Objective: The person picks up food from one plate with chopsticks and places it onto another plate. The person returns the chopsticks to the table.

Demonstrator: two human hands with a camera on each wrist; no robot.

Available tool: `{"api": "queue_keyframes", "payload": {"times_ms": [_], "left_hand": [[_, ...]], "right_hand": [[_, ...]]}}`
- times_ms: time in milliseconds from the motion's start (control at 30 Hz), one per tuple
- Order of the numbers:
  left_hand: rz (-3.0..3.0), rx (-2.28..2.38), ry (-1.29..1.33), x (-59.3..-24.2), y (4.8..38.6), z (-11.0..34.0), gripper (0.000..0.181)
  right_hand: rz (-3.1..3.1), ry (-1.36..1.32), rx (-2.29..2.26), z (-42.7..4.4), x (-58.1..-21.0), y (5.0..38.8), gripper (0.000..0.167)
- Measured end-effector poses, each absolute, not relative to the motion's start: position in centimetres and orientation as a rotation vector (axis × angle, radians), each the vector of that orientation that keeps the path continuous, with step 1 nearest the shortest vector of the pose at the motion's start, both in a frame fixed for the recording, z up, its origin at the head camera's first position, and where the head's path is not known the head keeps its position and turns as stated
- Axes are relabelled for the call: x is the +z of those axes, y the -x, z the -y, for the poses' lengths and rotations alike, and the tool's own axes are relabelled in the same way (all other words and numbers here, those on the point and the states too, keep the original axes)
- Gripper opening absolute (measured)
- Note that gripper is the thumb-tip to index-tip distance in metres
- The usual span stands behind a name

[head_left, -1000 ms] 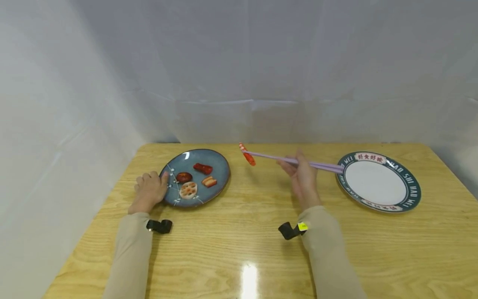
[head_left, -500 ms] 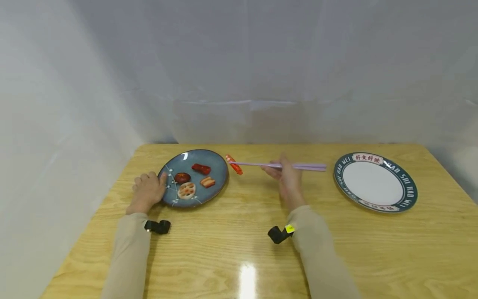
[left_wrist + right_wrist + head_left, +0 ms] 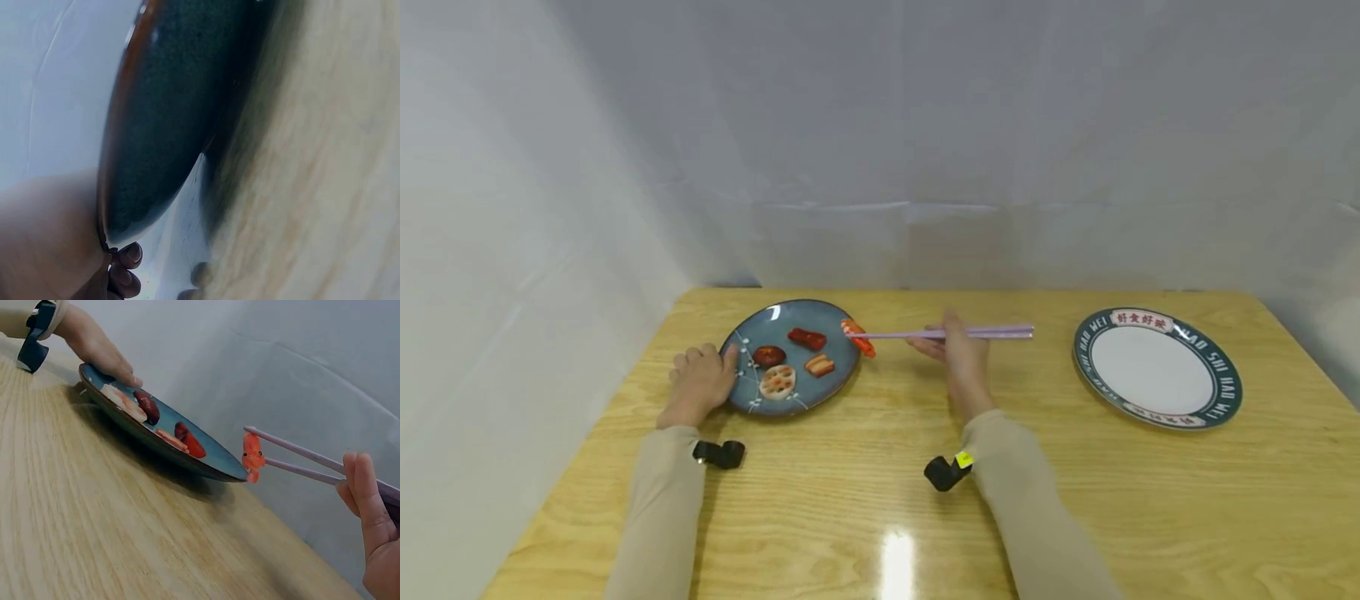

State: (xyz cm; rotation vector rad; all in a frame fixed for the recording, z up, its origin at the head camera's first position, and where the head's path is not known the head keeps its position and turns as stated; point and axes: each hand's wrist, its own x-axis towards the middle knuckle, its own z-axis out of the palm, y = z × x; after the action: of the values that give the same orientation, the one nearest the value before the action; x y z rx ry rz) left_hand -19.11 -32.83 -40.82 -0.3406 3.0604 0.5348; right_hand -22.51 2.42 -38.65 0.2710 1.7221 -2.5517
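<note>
My right hand (image 3: 967,367) holds a pair of lilac chopsticks (image 3: 1011,332). Their tips pinch a red-and-white shrimp (image 3: 862,342), seen in the right wrist view as a shrimp (image 3: 252,456) just beyond the plate's right rim; I cannot tell whether it touches. On the blue-grey plate (image 3: 842,358) lie a lotus root slice (image 3: 777,382), a round brown piece like a mushroom cap (image 3: 769,357), a dark red piece (image 3: 807,338) and a striped, pork-like slice (image 3: 819,365). My left hand (image 3: 700,383) grips this plate's left rim, thumb on the rim and fingers outside it.
A white plate (image 3: 1152,371) with a dark green lettered rim stands at the right of the wooden table (image 3: 820,517). Pale sheeting (image 3: 887,167) hangs behind the table and on its left. Black wrist cameras (image 3: 946,473) jut inward from both sleeves.
My right hand has moved left, carrying the shrimp in the chopsticks from mid-table down to the blue-grey plate's right rim. The left hand and both plates stay in place.
</note>
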Motion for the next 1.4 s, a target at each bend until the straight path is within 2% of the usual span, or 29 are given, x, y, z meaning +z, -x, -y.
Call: {"api": "queue_keyframes", "payload": {"times_ms": [300,600,933,1233,1400], "left_hand": [[-3.046,0.528,0.356,-40.7,19.2,32.8,0.065],[-3.047,0.532,0.362,-40.7,19.1,32.8,0.065],[-3.056,0.542,0.352,-40.5,19.0,32.7,0.063],[-3.051,0.543,0.356,-40.4,19.0,32.6,0.063],[-3.044,0.542,0.355,-40.4,19.0,32.7,0.063]], "right_hand": [[-1.782,-0.124,-2.754,-0.5,-39.4,24.1,0.038],[-1.992,0.011,-2.651,1.2,-36.9,22.9,0.037],[-2.076,0.112,-2.560,2.5,-36.6,22.7,0.039],[-2.226,0.365,-2.461,3.5,-36.4,22.0,0.039],[-2.239,0.447,-2.407,3.7,-35.1,20.8,0.036]]}}
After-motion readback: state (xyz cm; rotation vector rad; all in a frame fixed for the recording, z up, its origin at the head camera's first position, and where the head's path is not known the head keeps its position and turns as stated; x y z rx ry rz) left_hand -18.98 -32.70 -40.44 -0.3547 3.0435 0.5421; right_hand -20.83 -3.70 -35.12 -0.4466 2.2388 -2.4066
